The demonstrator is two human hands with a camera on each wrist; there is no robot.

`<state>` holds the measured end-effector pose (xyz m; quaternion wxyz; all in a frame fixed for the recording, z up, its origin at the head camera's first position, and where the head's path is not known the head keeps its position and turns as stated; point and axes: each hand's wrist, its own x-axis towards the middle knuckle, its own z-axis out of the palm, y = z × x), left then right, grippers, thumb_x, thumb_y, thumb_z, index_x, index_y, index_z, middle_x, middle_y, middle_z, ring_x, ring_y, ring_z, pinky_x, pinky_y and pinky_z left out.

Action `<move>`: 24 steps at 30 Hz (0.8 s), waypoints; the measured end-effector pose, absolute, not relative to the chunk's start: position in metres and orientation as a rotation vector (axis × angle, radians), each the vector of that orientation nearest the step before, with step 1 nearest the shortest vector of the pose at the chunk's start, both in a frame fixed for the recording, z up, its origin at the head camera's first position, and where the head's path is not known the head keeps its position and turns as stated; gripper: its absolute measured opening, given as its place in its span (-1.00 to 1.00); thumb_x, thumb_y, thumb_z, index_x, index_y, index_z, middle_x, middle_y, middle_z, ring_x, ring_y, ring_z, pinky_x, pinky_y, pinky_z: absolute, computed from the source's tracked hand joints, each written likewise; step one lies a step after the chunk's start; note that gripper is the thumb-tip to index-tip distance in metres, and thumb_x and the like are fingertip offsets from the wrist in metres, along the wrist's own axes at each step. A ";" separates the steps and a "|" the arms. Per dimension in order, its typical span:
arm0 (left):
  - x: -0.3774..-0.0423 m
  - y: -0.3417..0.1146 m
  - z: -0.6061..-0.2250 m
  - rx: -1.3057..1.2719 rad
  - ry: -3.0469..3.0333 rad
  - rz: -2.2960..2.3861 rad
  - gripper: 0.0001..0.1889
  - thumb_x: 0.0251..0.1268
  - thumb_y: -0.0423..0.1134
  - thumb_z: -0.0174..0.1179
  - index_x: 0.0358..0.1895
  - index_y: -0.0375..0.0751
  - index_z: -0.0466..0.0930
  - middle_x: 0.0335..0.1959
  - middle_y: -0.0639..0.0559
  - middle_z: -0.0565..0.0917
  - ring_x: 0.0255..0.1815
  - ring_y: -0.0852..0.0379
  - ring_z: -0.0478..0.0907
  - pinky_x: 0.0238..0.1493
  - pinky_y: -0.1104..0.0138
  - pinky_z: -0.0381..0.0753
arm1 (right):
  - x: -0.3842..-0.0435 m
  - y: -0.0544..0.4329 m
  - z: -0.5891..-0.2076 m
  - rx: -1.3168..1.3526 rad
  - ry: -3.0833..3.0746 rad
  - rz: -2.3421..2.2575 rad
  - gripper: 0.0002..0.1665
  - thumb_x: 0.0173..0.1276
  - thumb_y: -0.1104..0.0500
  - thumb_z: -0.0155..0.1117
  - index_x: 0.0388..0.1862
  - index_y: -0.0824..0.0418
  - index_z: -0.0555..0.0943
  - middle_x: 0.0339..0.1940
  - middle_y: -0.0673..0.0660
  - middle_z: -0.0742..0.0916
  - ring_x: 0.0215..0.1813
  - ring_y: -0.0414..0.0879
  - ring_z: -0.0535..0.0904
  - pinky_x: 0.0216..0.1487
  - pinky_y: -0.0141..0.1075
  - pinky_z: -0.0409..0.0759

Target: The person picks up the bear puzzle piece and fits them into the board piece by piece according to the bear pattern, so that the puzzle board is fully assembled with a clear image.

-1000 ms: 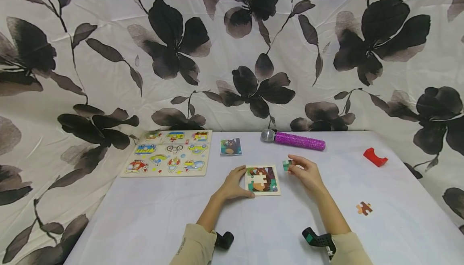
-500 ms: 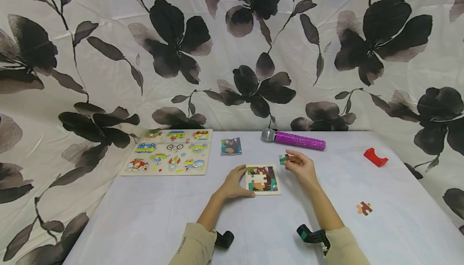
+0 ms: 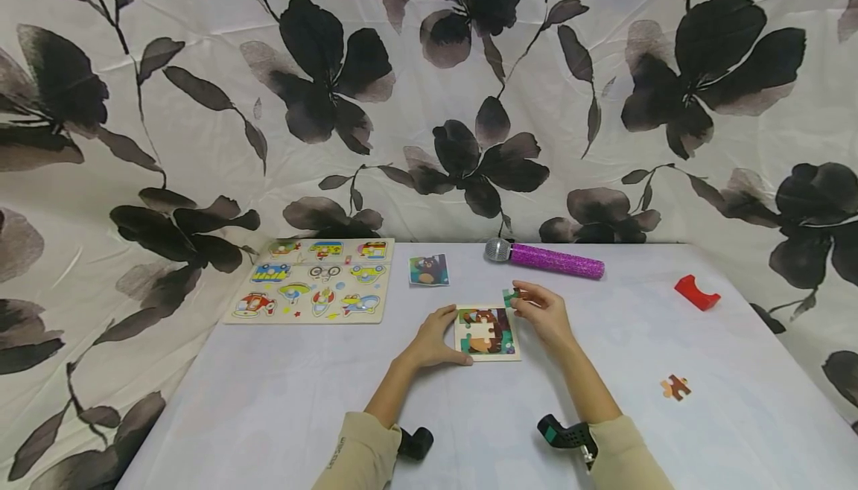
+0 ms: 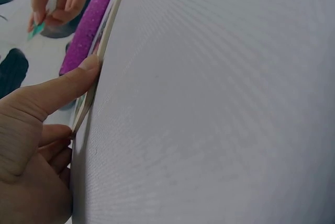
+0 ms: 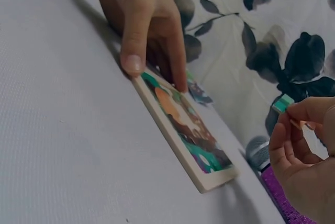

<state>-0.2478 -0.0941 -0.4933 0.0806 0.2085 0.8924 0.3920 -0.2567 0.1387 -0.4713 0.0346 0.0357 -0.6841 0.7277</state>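
In the head view my left hand (image 3: 429, 341) grips the left side of a small wooden jigsaw puzzle tray (image 3: 496, 358), thumb at the near corner and fingers at the far one. The tray shows a brown bear picture with a pale gap left of centre. Just beyond its far right corner, my right hand (image 3: 546, 315) pinches a green and brown puzzle piece (image 3: 509, 296) between thumb and fingers. The right wrist view has this piece (image 5: 282, 103) held up, apart from the tray (image 5: 172, 150). In the left wrist view the tray (image 4: 107, 30) appears edge-on.
Another brown and orange puzzle piece (image 3: 675, 387) lies at the right. Behind the tray is a bear picture card (image 3: 430, 270), with a purple glitter microphone (image 3: 556, 260) to its right. A wooden vehicle puzzle board (image 3: 234, 319) lies far left, a red curved block (image 3: 697, 293) far right.
My right hand has moved left with the pinched puzzle piece, from right of the tray to its far right corner. The left hand and tray have stayed in place.
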 end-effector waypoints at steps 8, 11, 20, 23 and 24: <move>-0.247 -0.094 -0.492 0.614 2.662 1.177 -0.02 -0.21 -0.08 0.52 0.34 -0.42 0.25 0.40 -0.26 0.22 0.40 -0.24 0.12 0.36 -0.10 0.16 | -0.259 0.124 -0.471 0.143 -2.203 2.162 -0.58 0.19 0.48 0.22 0.06 0.58 0.48 -0.28 0.18 0.64 -0.33 -0.25 0.62 -0.14 -0.29 0.67; -0.247 -0.094 -0.492 0.610 2.663 1.172 -0.02 -0.20 -0.07 0.52 0.35 -0.38 0.25 0.40 -0.26 0.21 0.40 -0.25 0.11 0.35 -0.11 0.16 | -0.259 0.117 -0.473 0.228 -2.311 2.057 -0.59 0.20 0.45 0.23 0.05 0.56 0.50 -0.22 0.32 0.64 -0.27 -0.08 0.67 -0.15 -0.31 0.67; -0.247 -0.093 -0.490 0.627 2.683 1.112 -0.06 -0.19 -0.06 0.51 0.34 -0.33 0.29 0.40 -0.28 0.20 0.39 -0.28 0.12 0.32 -0.14 0.20 | -0.259 0.095 -0.486 0.476 -2.575 1.594 -0.69 0.13 0.44 0.33 -0.10 0.47 0.63 -0.22 0.33 0.69 -0.27 0.12 0.68 -0.31 -0.30 0.67; -0.248 -0.093 -0.490 0.632 2.689 1.094 -0.06 -0.20 -0.06 0.52 0.33 -0.35 0.31 0.40 -0.28 0.20 0.38 -0.28 0.12 0.31 -0.14 0.21 | -0.258 0.088 -0.487 0.526 -2.602 1.478 -0.73 0.11 0.46 0.32 -0.15 0.45 0.65 -0.23 0.27 0.69 -0.23 0.09 0.66 -0.22 -0.23 0.67; -0.248 -0.093 -0.490 0.633 2.693 1.088 -0.06 -0.20 -0.06 0.52 0.33 -0.35 0.31 0.40 -0.28 0.20 0.38 -0.28 0.13 0.31 -0.14 0.21 | -0.257 0.085 -0.487 0.547 -2.607 1.426 -0.74 0.10 0.46 0.32 -0.17 0.45 0.66 -0.23 0.27 0.69 -0.21 0.08 0.65 -0.17 -0.21 0.67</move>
